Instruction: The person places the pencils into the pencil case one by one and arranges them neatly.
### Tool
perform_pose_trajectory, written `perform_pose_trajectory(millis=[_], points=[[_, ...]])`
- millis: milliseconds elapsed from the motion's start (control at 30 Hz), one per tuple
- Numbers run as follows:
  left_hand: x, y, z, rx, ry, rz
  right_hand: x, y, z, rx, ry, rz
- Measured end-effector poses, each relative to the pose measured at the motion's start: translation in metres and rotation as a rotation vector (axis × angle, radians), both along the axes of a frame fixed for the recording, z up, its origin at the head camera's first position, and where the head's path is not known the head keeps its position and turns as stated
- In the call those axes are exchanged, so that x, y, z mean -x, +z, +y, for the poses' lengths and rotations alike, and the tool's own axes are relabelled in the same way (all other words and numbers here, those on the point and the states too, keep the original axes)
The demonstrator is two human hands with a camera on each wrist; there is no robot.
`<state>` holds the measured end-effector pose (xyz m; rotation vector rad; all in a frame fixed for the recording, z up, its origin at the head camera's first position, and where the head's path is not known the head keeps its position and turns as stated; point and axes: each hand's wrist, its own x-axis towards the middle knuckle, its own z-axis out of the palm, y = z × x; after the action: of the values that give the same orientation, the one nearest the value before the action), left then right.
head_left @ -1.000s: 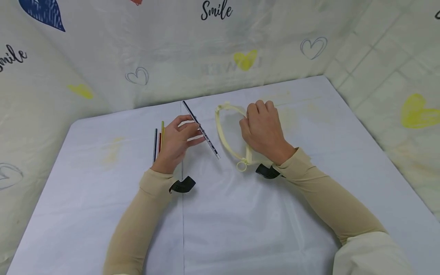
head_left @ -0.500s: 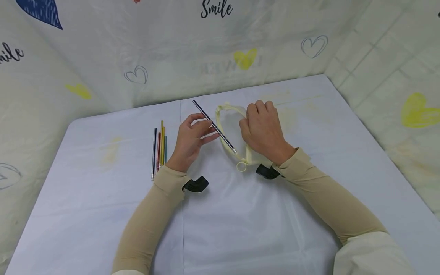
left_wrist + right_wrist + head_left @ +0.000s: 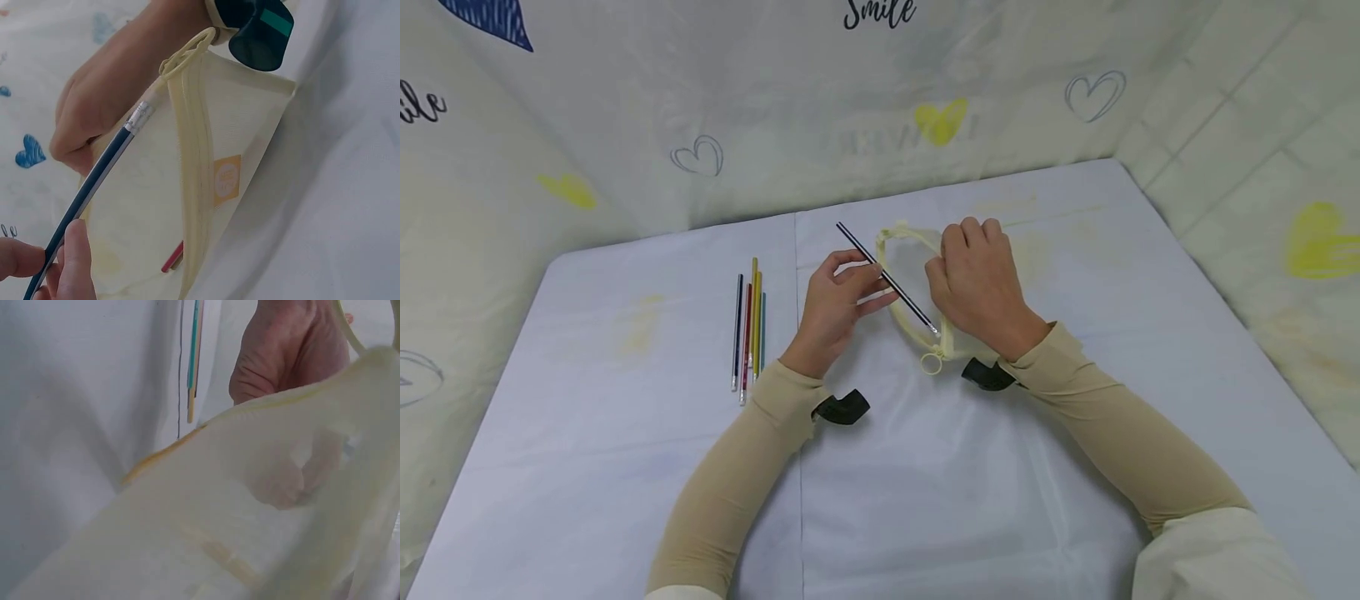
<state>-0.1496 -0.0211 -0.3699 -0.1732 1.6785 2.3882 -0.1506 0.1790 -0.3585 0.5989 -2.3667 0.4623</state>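
Note:
My left hand (image 3: pixel 835 304) pinches a dark blue striped pencil (image 3: pixel 95 176) between thumb and fingers. The pencil slants down to the right, its eraser end toward the mouth of a see-through cream zip pouch (image 3: pixel 244 106). In the head view that pencil overlaps the pouch's opening. My right hand (image 3: pixel 976 275) grips the far side of the pouch's rim, and the mouth stands wide. A short red stick end (image 3: pixel 174 256) shows inside the pouch, beside the zip. An orange label (image 3: pixel 227 180) is on the pouch's outside. Its round pull ring (image 3: pixel 931 363) hangs at the near corner.
Several pencils (image 3: pixel 747 333) lie side by side on the white-covered table (image 3: pixel 587 400), left of my left hand. Dark wrist-camera mounts (image 3: pixel 842 407) jut from both cuffs. Behind the table hangs a printed wall sheet (image 3: pixel 775 108).
My left hand has moved right, bringing the striped pencil from left of the pouch to over its opening. The pencils on the table are now uncovered. My right hand stays on the rim.

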Motion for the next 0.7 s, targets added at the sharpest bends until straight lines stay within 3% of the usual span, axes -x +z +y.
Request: perform_pose_trajectory(millis=[500, 700], points=[[-0.002, -0.010, 0.009, -0.013, -0.037, -0.027, 0.002, -0.004, 0.000, -0.002, 0.010, 0.034], [-0.003, -0.016, 0.014, -0.024, -0.048, -0.044, 0.000, -0.003, 0.001, -0.012, 0.003, 0.000]])
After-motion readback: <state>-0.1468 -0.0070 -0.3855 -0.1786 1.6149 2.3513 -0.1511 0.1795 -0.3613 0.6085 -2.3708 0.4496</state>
